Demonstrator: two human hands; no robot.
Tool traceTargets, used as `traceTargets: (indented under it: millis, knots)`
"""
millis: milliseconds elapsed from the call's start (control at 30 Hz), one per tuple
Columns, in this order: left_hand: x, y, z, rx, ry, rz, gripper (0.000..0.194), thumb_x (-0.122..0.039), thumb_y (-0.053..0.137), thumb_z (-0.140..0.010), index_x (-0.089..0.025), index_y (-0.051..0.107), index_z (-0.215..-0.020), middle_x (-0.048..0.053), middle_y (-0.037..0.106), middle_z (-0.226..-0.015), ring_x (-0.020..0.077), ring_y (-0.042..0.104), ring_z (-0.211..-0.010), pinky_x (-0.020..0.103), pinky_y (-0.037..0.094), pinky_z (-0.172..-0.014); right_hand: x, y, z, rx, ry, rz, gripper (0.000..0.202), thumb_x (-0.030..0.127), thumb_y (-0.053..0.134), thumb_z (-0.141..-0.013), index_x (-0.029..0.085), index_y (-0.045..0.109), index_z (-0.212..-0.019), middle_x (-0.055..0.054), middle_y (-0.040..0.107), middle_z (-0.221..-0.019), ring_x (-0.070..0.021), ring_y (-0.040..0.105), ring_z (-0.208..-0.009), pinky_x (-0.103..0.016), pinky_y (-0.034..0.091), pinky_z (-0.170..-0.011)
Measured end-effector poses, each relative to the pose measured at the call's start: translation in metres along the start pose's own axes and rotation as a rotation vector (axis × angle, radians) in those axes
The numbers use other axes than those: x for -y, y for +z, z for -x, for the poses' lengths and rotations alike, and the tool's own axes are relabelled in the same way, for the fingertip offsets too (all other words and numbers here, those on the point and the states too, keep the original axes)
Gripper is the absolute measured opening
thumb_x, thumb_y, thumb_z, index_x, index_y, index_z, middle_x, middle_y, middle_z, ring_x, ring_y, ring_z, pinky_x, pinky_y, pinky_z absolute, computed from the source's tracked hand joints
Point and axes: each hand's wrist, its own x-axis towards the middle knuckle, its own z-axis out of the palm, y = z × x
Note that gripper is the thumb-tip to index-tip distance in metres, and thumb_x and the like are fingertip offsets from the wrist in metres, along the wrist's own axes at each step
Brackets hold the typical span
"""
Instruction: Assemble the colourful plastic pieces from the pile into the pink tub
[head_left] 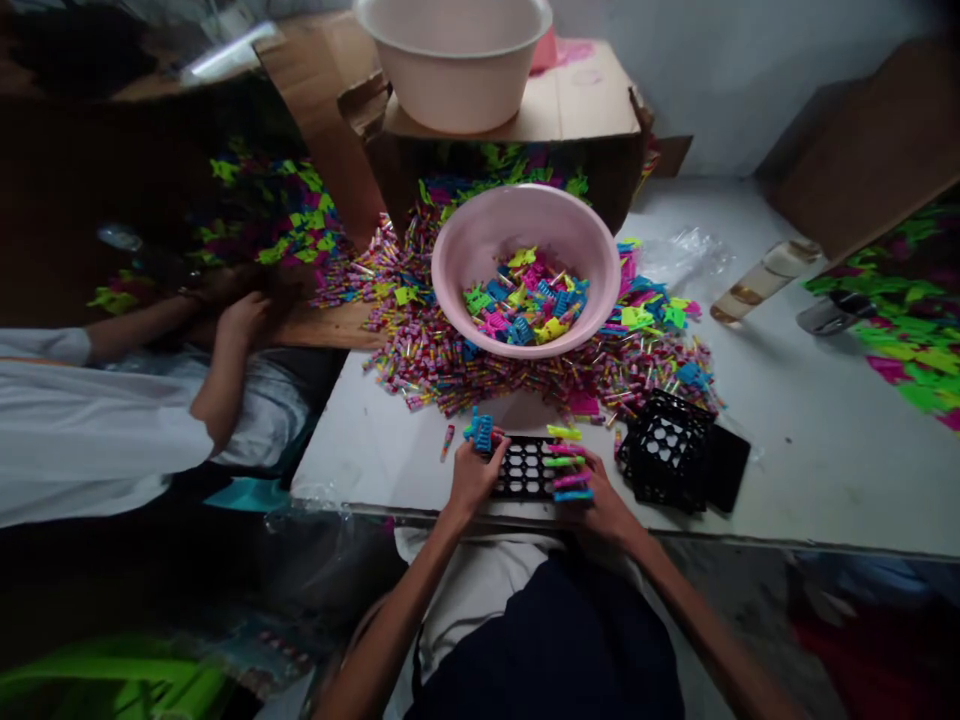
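A black tray with rows of round holes point(525, 468) lies at the table's front edge, between my hands. My left hand point(474, 474) is closed on a blue plastic piece point(481, 432) at the tray's left end, its thumb by the tray. Several yellow, pink, green and blue pieces point(568, 462) stand in a column along the tray's right end. My right hand point(598, 495) is closed around that end, beside these pieces; its fingertips are partly hidden. One small striped tube point(448, 441) lies left of my left hand.
Behind the tray, a pink bowl point(444, 262) of colourful pieces sits amid heaped striped tubes point(450, 375). Stacked black trays point(664, 450) stand at the right, with a bottle point(765, 280) farther back. A cardboard box point(592, 105) bears a white basin point(461, 85). Another person's arms point(225, 370) are at left.
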Motion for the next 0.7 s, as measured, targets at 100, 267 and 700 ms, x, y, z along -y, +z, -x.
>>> traceTargets:
  millis: [100,267,700]
  knots:
    - [0.003,0.014,-0.007,0.048,0.007,0.012,0.012,-0.031,0.069,-0.087,-0.021,0.075,-0.091,0.006,0.077,-0.093,0.0237,0.071,-0.091,0.036,0.053,-0.090,-0.010,-0.008,-0.015,0.113,-0.044,0.021,0.017,0.027,0.076,-0.062,0.024,0.077,-0.079,-0.008,0.074,-0.117,-0.0341,0.055,-0.129,-0.055,0.039,-0.112]
    - [0.007,0.034,-0.013,0.089,-0.003,0.039,0.015,-0.031,0.068,-0.089,-0.019,0.075,-0.094,0.007,0.078,-0.093,0.0219,0.072,-0.088,0.034,0.054,-0.086,-0.018,-0.004,-0.011,0.095,-0.024,0.093,0.027,0.026,0.072,-0.070,0.024,0.077,-0.096,-0.010,0.063,-0.138,-0.0348,0.049,-0.135,-0.054,0.036,-0.115]
    - [0.011,0.032,-0.019,0.180,0.008,0.065,0.011,-0.027,0.074,-0.083,-0.019,0.073,-0.091,-0.001,0.074,-0.076,0.0143,0.065,-0.066,0.023,0.048,-0.065,-0.032,-0.022,-0.001,0.250,-0.105,0.147,0.047,0.018,0.066,-0.074,0.029,0.070,-0.119,-0.007,0.062,-0.138,-0.0324,0.047,-0.137,-0.056,0.035,-0.117]
